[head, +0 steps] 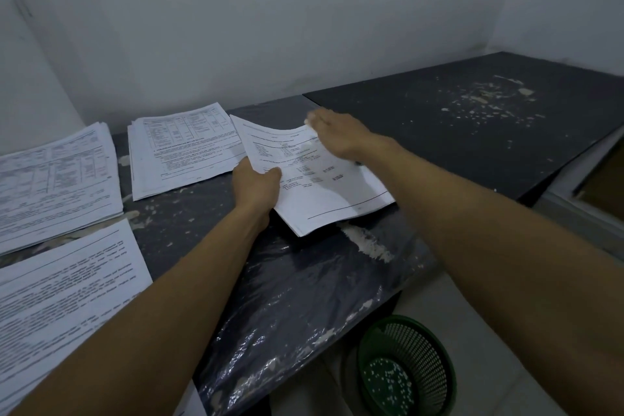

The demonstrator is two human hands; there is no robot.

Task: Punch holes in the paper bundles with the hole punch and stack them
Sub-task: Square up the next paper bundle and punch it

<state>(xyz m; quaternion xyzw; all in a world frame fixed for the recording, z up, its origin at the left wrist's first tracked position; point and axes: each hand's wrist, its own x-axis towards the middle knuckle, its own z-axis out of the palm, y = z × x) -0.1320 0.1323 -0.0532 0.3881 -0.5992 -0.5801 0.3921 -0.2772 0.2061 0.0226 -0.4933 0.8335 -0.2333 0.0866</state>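
The paper bundle sits tilted above the dark table, just right of a flat stack by the wall. The left hand grips its left edge, thumb curled over the top sheet. The right hand lies over the far corner, fingers fairly straight, though motion blur hides whether they pinch the paper. Two more stacks lie further left, and a green basket holding white paper dots stands on the floor below

Three paper stacks at left on the surface; held paper bundle right of them; basket below on floor.
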